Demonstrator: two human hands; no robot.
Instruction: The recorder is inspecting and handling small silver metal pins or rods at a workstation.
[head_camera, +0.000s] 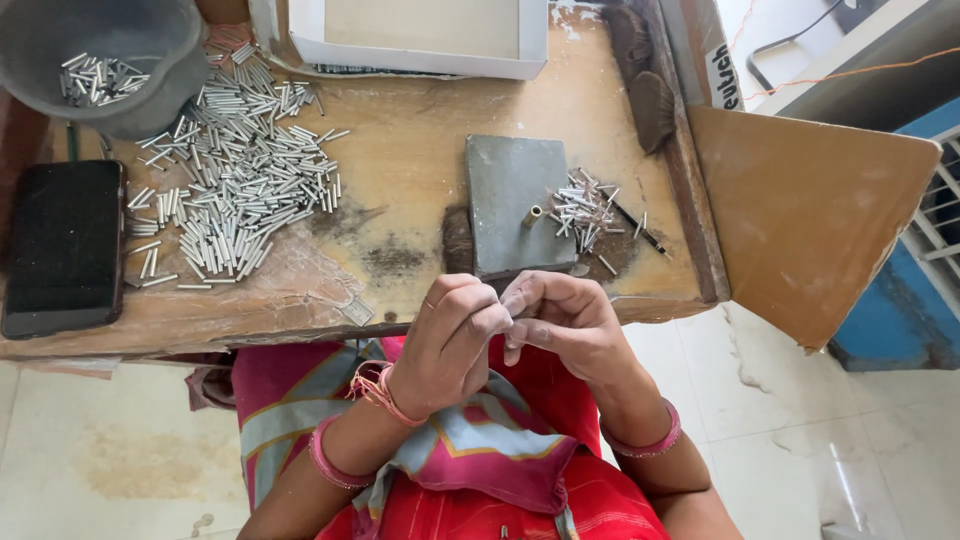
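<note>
Left hand (450, 345) and right hand (565, 325) meet at 6 o'clock, just below table (420, 150) edge, fingertips pressed together, pinching something small; item between them too hidden to identify. Grey block (512, 200) lies just above hands, short brass tube (533, 214) upright on it. Small heap of metal pins (583, 212) at block's 3 o'clock. Large pile of metal pins (235, 170) at 10 o'clock. Grey bowl (150, 40) holding pins at 11 o'clock. Black phone (62, 245) at 9 o'clock
</note>
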